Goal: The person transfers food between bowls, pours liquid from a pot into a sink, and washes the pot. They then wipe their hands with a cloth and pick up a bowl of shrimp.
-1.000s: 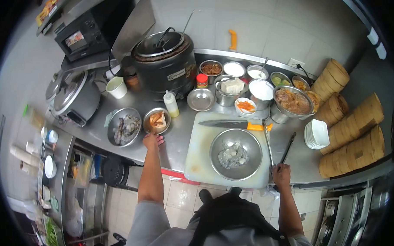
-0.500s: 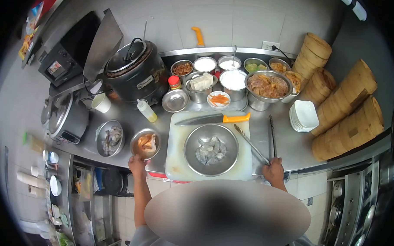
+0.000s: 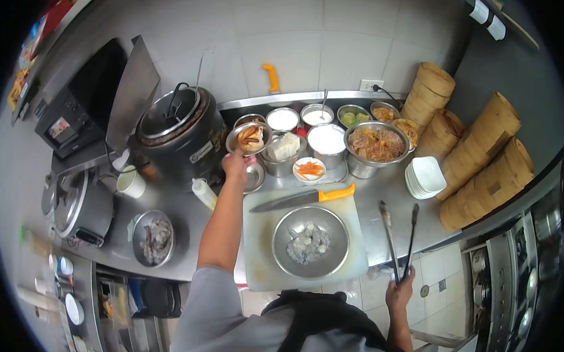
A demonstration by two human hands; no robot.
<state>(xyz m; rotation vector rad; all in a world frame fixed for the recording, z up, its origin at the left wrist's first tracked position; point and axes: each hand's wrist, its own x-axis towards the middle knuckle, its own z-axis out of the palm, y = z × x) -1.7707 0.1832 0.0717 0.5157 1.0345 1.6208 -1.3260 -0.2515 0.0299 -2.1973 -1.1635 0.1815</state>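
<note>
My left hand (image 3: 236, 167) reaches across the counter, its fingers closed on the near rim of a small metal bowl (image 3: 266, 144) with orange-brown food pieces (image 3: 251, 138). This bowl hangs over the containers at the back, partly covering one of them. Low on the right, my right hand (image 3: 399, 293) grips metal tongs (image 3: 390, 235) near their joined end, with the arms spread apart. Between my arms, a larger metal bowl (image 3: 339, 263) holds peeled, greyish shrimp (image 3: 308, 243) on a white cutting board (image 3: 257, 268). A knife (image 3: 287, 201) with an orange handle lies behind that bowl.
At the left stand a bowl of unpeeled-looking shrimp (image 3: 157, 240), a squeeze bottle (image 3: 203, 192) and a large black cooker (image 3: 181, 132). Metal containers, one holding white blocks (image 3: 284, 146), line the back. White dishes (image 3: 426, 176) and bamboo steamers (image 3: 481, 173) are stacked at the right.
My left hand has lifted the small bowl of orange-brown food from beside the board and carried it forward over the back containers. My right hand has drawn the tongs nearer, off the counter.
</note>
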